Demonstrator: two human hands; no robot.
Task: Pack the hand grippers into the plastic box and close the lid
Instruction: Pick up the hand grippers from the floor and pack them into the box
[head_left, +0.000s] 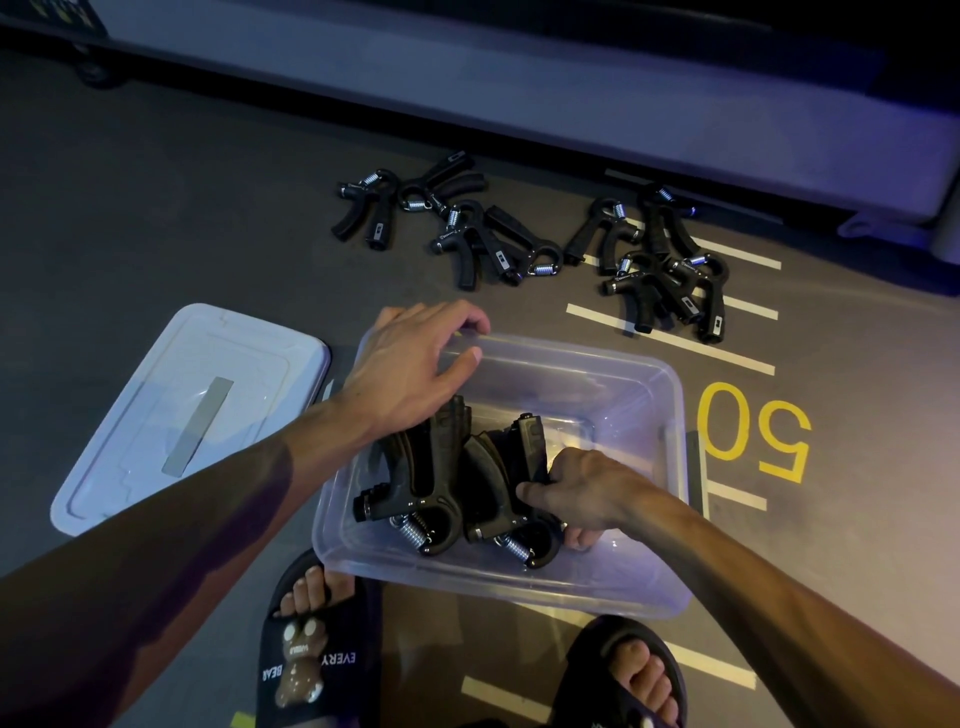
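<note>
A clear plastic box (670, 415) stands on the floor in front of me, lid off. Two black hand grippers lie inside at its left; one (421, 478) rests free, and my right hand (582, 488) is shut on the other hand gripper (493, 483), low in the box. My left hand (415, 364) grips the box's far left rim. The lid (192, 410) lies flat on the floor to the left. Several more hand grippers lie beyond the box in two heaps, a left heap (452, 223) and a right heap (660, 260).
My two feet in black slides, left (311, 639) and right (623, 675), stand just below the box. The dark floor carries white lines and a yellow "50" (753, 431) to the right. A long grey machine base (519, 104) runs along the far side.
</note>
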